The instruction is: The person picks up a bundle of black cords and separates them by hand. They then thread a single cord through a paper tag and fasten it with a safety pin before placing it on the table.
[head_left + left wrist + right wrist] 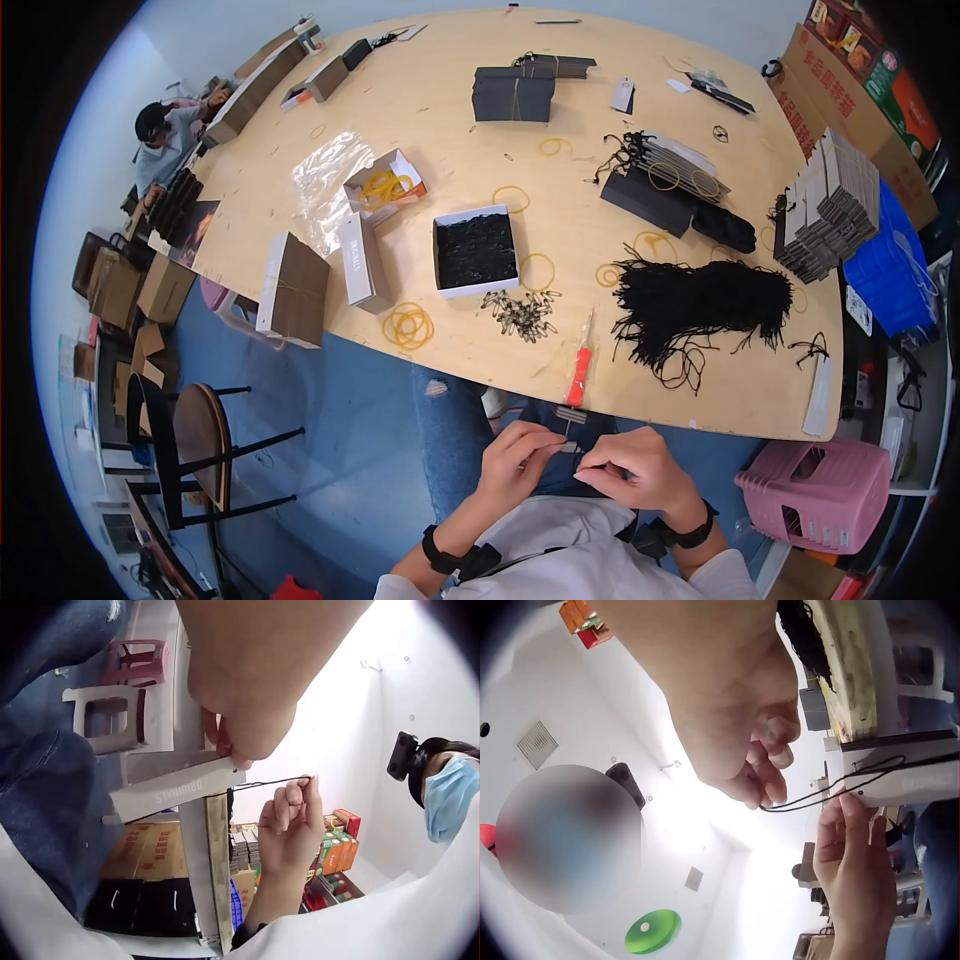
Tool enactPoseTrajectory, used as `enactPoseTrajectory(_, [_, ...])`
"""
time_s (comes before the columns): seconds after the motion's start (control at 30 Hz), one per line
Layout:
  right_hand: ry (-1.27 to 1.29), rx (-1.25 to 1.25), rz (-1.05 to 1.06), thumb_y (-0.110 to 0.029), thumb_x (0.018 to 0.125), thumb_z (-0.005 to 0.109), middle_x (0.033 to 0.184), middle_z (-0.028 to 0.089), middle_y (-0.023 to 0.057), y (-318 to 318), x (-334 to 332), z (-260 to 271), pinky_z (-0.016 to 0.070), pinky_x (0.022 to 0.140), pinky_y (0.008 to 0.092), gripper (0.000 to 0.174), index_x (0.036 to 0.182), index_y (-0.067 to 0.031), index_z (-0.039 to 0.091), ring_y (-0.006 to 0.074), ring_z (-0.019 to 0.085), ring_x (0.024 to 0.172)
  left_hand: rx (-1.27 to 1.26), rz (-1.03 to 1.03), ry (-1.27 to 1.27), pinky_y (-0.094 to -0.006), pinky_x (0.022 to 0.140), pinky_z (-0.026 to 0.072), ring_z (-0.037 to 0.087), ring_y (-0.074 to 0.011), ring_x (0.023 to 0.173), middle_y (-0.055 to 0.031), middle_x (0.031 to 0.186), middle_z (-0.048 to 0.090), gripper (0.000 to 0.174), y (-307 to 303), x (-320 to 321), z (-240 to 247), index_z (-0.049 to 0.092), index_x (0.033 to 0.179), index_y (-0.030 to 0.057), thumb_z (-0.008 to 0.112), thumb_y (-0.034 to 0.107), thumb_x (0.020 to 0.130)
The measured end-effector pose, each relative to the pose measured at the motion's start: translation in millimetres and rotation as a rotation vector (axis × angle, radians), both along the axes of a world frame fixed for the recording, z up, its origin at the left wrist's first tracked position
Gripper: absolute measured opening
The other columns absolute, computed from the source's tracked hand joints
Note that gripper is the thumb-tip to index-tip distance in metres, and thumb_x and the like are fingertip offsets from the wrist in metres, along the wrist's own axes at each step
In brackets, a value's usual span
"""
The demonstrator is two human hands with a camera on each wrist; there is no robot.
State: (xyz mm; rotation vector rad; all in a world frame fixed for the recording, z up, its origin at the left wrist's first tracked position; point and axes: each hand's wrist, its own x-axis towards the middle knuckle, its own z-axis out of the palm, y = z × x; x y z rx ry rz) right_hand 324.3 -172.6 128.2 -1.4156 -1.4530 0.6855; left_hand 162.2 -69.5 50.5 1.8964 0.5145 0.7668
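Scene: A seated person works at a wooden counter. Both hands are held at the bottom centre of the head view, below the counter's near edge and over the lap.
Left hand: The left hand is grasping a pale tag, pinching one end of it between its fingertips. Printed lettering shows on the tag in the left wrist view.
Right hand: The right hand is closed on a thin black cord, which it nips between thumb and forefinger.
Tag and cord: The tag sits between the two hands, just in front of the body. In both wrist views the cord runs as a loop from the right fingertips across to the tag and meets it at the end near the left fingers.
On the counter: A red-handled tool lies just above the hands, at the counter's edge. A heap of black cords is spread to its right. Loose metal pins lie near a white box of dark contents at mid-frame, and yellow rubber bands sit at the lower left of the counter.
Around: A pink stool stands at lower right and a dark chair at lower left. A second person sits at the counter's far corner, upper left of the frame.
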Motion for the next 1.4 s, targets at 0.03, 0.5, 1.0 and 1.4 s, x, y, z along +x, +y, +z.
enactPoseTrajectory(0.03, [0.006, 0.004, -0.016, -0.006, 0.077, 0.074, 0.060, 0.055, 0.0045, 0.8, -0.5, -0.8, 0.0357, 0.043, 0.0271, 0.011, 0.078, -0.0039, 0.064, 0.0160, 0.048, 0.043, -0.001, 0.004, 0.001, -0.0268, 0.061, 0.0493, 0.062, -0.0191, 0.075, -0.0075, 0.087, 0.062, 0.021, -0.3, 0.6, 1.4, 0.069, 0.094, 0.0054, 0.069, -0.006, 0.077])
enactPoseTrajectory(0.5, [0.123, 0.072, -0.114, -0.004, 0.073, 0.073, 0.052, 0.051, 0.0008, 0.4, 0.3, 3.0, 0.0285, 0.039, 0.0250, 0.013, 0.068, -0.0053, 0.062, 0.0089, 0.041, 0.039, -0.165, 0.018, 0.027, -0.0239, 0.062, 0.0498, 0.062, -0.0150, 0.076, -0.0073, 0.089, 0.064, 0.013, 9.1, 15.1, 9.5, 0.067, 0.093, 0.0025, 0.068, -0.002, 0.081])
enactPoseTrajectory(1.0, [0.107, -0.026, 0.047, -0.002, 0.076, 0.071, 0.056, 0.051, 0.0029, 7.0, -2.4, -2.1, 0.0309, 0.043, 0.0267, 0.009, 0.072, -0.0045, 0.063, 0.0139, 0.043, 0.043, -0.179, -0.008, 0.003, -0.0263, 0.066, 0.0503, 0.064, -0.0184, 0.077, -0.0085, 0.089, 0.064, 0.013, 12.4, 15.4, 6.0, 0.067, 0.093, 0.0020, 0.069, -0.001, 0.081])
enactPoseTrajectory(1.4, [0.028, 0.028, -0.007, -0.005, 0.075, 0.073, 0.056, 0.052, 0.0036, 11.2, 4.9, -3.6, 0.0305, 0.042, 0.0272, 0.010, 0.074, -0.0042, 0.063, 0.0139, 0.043, 0.042, -0.158, -0.010, -0.012, -0.0281, 0.068, 0.0510, 0.064, -0.0204, 0.078, -0.0095, 0.088, 0.064, 0.013, 13.3, 16.7, 6.0, 0.067, 0.092, 0.0014, 0.069, -0.001, 0.080])
